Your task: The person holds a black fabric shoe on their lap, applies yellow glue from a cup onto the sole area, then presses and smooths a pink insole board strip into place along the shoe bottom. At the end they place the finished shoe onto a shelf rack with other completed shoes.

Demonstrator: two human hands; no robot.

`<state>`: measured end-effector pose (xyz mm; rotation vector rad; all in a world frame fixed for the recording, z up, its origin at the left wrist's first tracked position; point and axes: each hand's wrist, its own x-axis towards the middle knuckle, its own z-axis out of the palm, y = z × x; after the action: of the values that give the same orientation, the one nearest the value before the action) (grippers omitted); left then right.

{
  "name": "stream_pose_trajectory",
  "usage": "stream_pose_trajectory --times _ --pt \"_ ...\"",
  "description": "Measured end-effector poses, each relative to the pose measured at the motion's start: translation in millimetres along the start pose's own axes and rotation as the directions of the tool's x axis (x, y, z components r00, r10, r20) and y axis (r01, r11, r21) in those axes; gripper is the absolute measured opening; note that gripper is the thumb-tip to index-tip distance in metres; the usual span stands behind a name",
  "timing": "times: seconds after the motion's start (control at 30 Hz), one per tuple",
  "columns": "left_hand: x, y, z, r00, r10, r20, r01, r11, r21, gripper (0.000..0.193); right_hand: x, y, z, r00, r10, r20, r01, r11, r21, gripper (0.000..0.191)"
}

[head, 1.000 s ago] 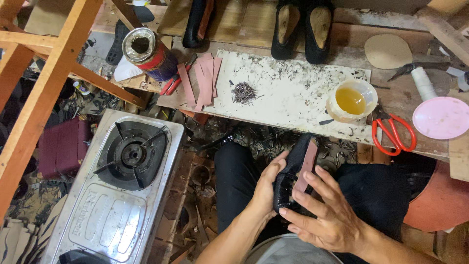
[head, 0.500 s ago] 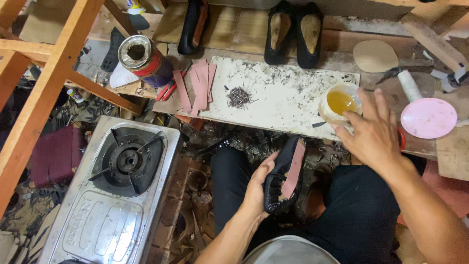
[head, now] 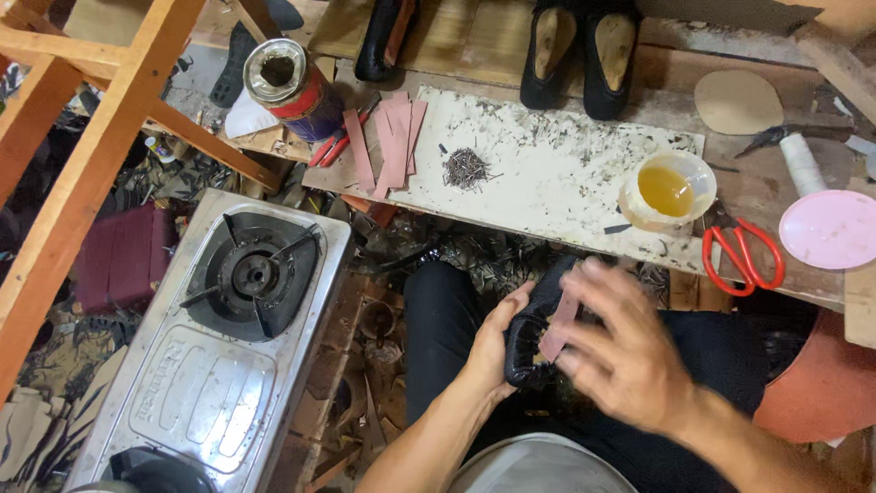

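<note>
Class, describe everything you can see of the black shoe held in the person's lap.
The black shoe is a small, soft slipper-like piece, dark and matte, like leather or cloth. It lies over the person's lap, toe end towards the body, just below the white board. The left hand grips its rounded end from the side. A pink strip lies along its inside. The right hand, blurred, is over its other side and hides part of it, so the rest of its shape cannot be told.
</note>
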<state>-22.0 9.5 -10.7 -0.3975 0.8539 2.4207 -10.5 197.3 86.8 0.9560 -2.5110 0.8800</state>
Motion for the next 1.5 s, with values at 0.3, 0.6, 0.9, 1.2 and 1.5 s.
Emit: stream_pose_trajectory --times 0.3,0.6,0.9,1.2,1.5 --pt "-9.1 7.7 13.0 1.0 0.002 -0.014 -0.002 1.0 -0.003 0.062 -12.3 -25.7 15.2 0.966 -0.258 0.01 0.258 0.962 -0.094 0.041" --pt "-11.2 8.2 12.6 0.998 0.064 -0.029 -0.062 0.996 0.066 0.062 -18.7 -25.3 15.4 0.962 -0.266 -0.051 0.263 0.963 -0.062 0.038" --pt "-27.5 14.2 26.9 0.942 0.316 0.117 -0.337 0.884 0.323 0.063 -17.8 -25.2 18.5 0.982 -0.123 -0.141 0.12 0.992 -0.026 0.034" --pt "-39.8 21.5 32.6 0.836 0.468 0.286 -0.542 0.62 0.568 0.061 -15.8 -32.2 11.5 0.981 -0.115 -0.156 0.117 0.993 0.007 0.031" --pt "-36.7 19.5 30.7 0.962 0.247 0.115 -0.252 0.967 0.031 0.061 -12.0 -22.5 15.5 0.985 0.091 -0.149 -0.079 0.993 0.085 0.033"
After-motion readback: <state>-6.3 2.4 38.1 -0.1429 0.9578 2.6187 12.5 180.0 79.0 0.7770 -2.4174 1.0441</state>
